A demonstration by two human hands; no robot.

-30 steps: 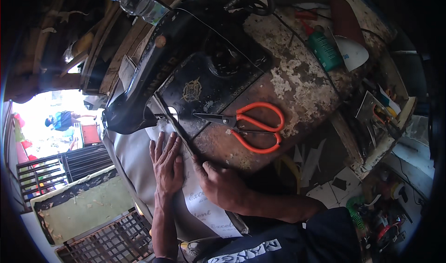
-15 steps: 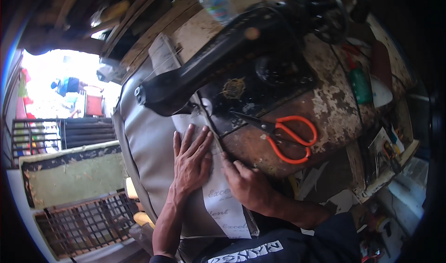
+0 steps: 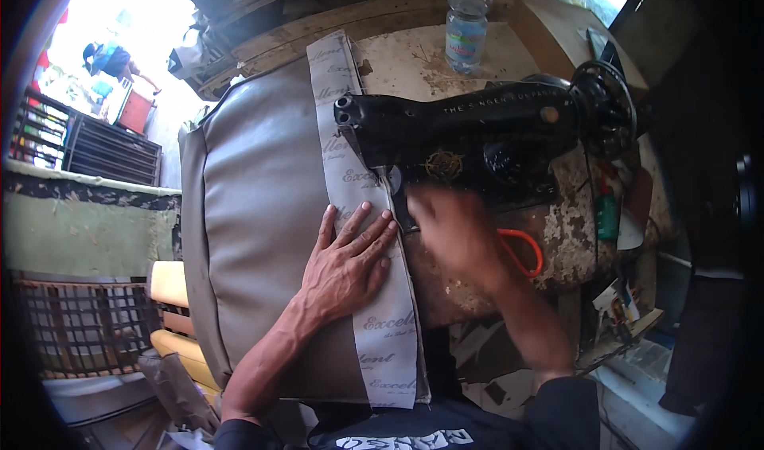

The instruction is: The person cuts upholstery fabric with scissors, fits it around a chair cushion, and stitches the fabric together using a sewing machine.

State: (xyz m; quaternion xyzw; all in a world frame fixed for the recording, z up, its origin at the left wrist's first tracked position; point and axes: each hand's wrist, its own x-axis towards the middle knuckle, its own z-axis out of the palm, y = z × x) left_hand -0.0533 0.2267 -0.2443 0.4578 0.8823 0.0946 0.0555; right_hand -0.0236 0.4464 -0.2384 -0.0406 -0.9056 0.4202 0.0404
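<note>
My left hand lies flat with fingers spread on a white printed strip. That strip runs along the edge of a large grey-brown leather-like cover, and its upper part passes beside the needle end of a black sewing machine. Just to the right of the seam edge, below the machine arm, is my right hand. Motion smears its fingers, so I cannot tell whether they hold anything. One orange handle loop of the scissors shows beside my right forearm, which hides the remainder.
Behind the machine stand a clear plastic bottle and a cardboard box. A green container is at the worn tabletop's right. Below it, an open drawer holds small items. Another person is outside at upper left.
My right hand has moved up from the strip's edge toward the machine, over the scissors. My left hand stays flat on the strip. The whole view has turned and shifted.
</note>
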